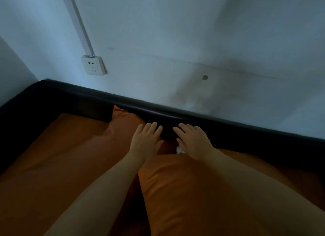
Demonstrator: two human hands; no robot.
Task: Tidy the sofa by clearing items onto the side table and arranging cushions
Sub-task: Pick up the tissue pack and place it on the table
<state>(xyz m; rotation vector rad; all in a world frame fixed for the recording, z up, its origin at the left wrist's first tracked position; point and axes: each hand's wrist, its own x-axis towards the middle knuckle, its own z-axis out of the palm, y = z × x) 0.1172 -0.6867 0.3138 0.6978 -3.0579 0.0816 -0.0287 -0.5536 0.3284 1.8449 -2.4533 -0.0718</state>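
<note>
Two orange cushions lean against the dark sofa back [109,98]. The left cushion [73,148] stretches toward the sofa's left arm; the right cushion [184,197] is close below me. My left hand [146,141] lies flat, fingers apart, on the left cushion's upper right corner. My right hand [192,140] rests flat with spread fingers at the right cushion's top edge, against the sofa back. A small white tag [179,150] peeks out between the cushions under my right hand. Neither hand holds anything.
A pale wall [193,42] rises right behind the sofa back. On it sits a white power socket [93,65] with a cable duct [77,21] running up from it. The sofa's dark left arm [19,102] closes the left side.
</note>
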